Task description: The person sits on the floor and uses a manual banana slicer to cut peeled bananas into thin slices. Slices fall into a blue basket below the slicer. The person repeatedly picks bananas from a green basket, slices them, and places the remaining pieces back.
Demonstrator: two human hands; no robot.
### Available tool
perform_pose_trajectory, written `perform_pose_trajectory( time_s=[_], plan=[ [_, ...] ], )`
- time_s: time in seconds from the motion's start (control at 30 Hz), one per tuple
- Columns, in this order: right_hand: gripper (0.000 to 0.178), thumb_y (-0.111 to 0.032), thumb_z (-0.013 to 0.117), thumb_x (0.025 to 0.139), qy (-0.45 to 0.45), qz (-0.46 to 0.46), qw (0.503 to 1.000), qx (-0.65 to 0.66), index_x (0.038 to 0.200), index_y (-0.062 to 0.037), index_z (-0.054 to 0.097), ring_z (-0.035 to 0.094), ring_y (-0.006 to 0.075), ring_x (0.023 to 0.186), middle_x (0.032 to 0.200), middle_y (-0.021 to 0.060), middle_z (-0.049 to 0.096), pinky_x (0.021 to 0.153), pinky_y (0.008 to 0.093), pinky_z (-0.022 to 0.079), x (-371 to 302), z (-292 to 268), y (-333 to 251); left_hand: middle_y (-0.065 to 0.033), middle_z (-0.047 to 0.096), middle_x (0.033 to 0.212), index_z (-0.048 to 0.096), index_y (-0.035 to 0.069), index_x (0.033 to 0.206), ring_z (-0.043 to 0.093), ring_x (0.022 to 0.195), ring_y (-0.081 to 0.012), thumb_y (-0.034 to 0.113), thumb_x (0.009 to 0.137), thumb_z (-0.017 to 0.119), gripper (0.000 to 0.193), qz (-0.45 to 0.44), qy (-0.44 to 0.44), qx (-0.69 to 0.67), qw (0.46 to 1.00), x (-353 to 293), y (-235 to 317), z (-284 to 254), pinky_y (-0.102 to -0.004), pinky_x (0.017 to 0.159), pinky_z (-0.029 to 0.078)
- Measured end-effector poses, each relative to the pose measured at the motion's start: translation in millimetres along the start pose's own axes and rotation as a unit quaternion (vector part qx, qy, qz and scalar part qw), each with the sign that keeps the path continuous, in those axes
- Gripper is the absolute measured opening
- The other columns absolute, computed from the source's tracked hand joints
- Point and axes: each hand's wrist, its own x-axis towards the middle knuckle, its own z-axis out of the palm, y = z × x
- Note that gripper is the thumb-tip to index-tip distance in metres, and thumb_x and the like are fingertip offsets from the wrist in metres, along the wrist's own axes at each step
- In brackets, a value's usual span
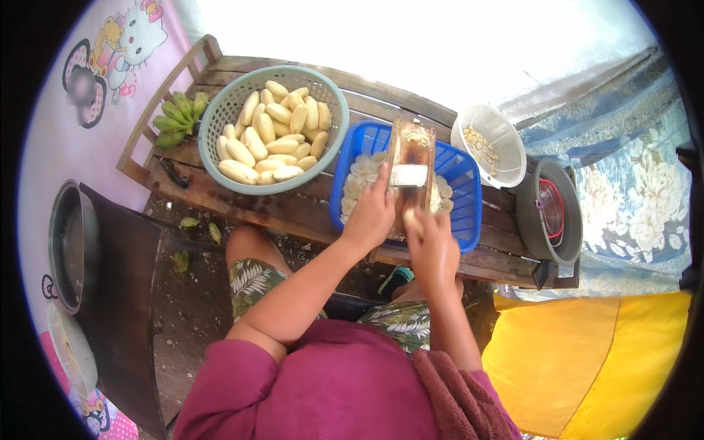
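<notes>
A wooden slicing board with a pale metal plate across it lies over a blue plastic basket. My left hand grips the board's left edge. My right hand is closed around a peeled banana, held against the lower part of the board; the fingers hide most of the banana. Thin round banana slices lie in the basket, on both sides of the board. To the left stands a grey-green perforated basin heaped with whole peeled bananas.
All this stands on a slatted wooden bench. Green unpeeled bananas and a dark-handled tool lie at its left. Rightward are a white strainer with small pieces and a grey basin. Yellow cloth hangs lower right.
</notes>
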Motion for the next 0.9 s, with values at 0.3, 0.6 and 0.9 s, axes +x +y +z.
perform_pose_trajectory(
  time_s=[0.3, 0.6, 0.9],
  plan=[
    [0.02, -0.022, 0.056, 0.096, 0.113, -0.062, 0.991, 0.034, 0.102, -0.004, 0.064, 0.064, 0.044, 0.084, 0.108, 0.0202, 0.058, 0.073, 0.0513, 0.052, 126.4, 28.6, 11.6, -0.0311, 0.052, 0.13, 0.03, 0.001, 0.152, 0.051, 0.121, -0.0458, 0.016, 0.1, 0.046, 0.057, -0.011, -0.002, -0.002, 1.0, -1.2, 9.6, -6.3, -0.046, 0.102, 0.041],
    [0.023, -0.014, 0.064, 0.091, 0.025, -0.06, 0.996, 0.066, 0.113, -0.0071, 0.067, 0.066, 0.0416, 0.081, 0.111, 0.0192, 0.058, 0.069, 0.0485, 0.054, -7.3, 6.9, 9.5, -0.0318, 0.056, 0.117, 0.03, 0.0, 0.152, 0.055, 0.109, -0.0468, 0.017, 0.1, 0.046, 0.056, 0.039, 0.033, 0.001, 0.999, -0.7, 1.5, -2.4, -0.0488, 0.096, 0.044],
    [0.023, -0.022, 0.062, 0.092, 0.081, -0.043, 0.994, 0.052, 0.108, -0.0072, 0.068, 0.064, 0.0423, 0.088, 0.106, 0.0173, 0.059, 0.076, 0.0475, 0.052, 123.7, 21.1, 12.6, -0.0322, 0.056, 0.115, 0.031, 0.0, 0.151, 0.056, 0.105, -0.0469, 0.016, 0.1, 0.047, 0.056, 0.033, 0.022, 0.03, 0.999, 1.1, 7.5, -6.5, -0.0496, 0.092, 0.045]
  ],
)
